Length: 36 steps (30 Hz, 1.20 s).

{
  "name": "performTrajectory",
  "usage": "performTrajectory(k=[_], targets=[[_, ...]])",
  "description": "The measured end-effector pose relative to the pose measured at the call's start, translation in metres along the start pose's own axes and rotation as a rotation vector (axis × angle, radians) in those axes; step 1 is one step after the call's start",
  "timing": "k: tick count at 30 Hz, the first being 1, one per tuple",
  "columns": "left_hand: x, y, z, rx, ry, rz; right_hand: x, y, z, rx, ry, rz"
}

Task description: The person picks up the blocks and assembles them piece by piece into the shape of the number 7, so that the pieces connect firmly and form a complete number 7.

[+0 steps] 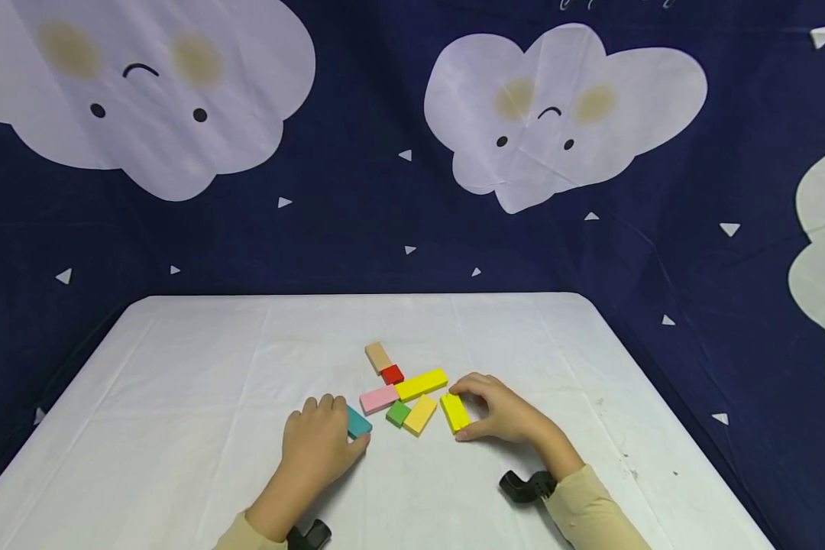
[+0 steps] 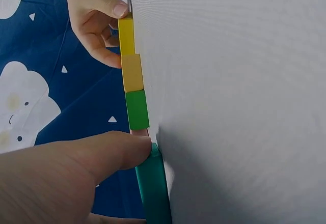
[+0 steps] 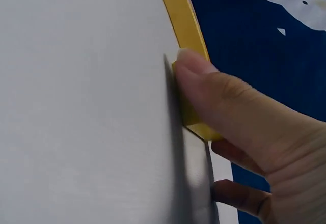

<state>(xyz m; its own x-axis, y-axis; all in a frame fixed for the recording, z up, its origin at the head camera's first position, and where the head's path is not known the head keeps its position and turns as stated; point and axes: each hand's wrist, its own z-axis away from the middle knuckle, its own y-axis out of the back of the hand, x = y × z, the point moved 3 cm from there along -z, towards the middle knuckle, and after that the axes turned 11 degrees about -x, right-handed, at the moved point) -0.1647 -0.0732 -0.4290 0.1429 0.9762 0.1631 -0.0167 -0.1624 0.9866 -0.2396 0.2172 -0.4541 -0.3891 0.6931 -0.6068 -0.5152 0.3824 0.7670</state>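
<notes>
My left hand (image 1: 316, 443) grips a teal block (image 1: 358, 422), its thumb at the block's near end; in the left wrist view the thumb tip touches the top of that teal block (image 2: 154, 188). To the right, my right hand (image 1: 505, 412) pinches a bright yellow block (image 1: 455, 413) between thumb and fingers. In the right wrist view the thumb covers part of this yellow block (image 3: 202, 131). Between the hands lie a pink block (image 1: 379, 399), a small green block (image 1: 398, 413), a pale yellow block (image 1: 420, 415) and a long yellow block (image 1: 422, 385).
Beyond the pink block, a small red block (image 1: 393, 374) touches a tan block (image 1: 378, 357). All lie flat on a white-covered table (image 1: 179, 367). A dark blue cloth (image 1: 357, 229) with printed clouds hangs behind the table's far edge.
</notes>
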Motion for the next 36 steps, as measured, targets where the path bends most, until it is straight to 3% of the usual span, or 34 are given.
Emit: performTrajectory(k=[7,13,21,25,36], targets=[[0.0,0.0,0.0,0.003,-0.004,0.006,-0.004,-0.005,0.006,0.043,-0.021,-0.009],[0.001,0.0,0.0,0.008,-0.007,0.006,-0.008,-0.007,0.015,0.07,-0.008,0.045],[-0.001,-0.001,-0.001,0.011,-0.008,-0.001,-0.016,-0.005,0.035,0.271,-0.137,0.098],[-0.002,-0.001,-0.002,0.008,-0.003,-0.009,-0.021,-0.009,0.044,0.295,-0.197,0.114],[-0.001,-0.002,-0.002,0.006,-0.006,-0.014,-0.029,-0.026,0.064,0.358,-0.236,0.255]])
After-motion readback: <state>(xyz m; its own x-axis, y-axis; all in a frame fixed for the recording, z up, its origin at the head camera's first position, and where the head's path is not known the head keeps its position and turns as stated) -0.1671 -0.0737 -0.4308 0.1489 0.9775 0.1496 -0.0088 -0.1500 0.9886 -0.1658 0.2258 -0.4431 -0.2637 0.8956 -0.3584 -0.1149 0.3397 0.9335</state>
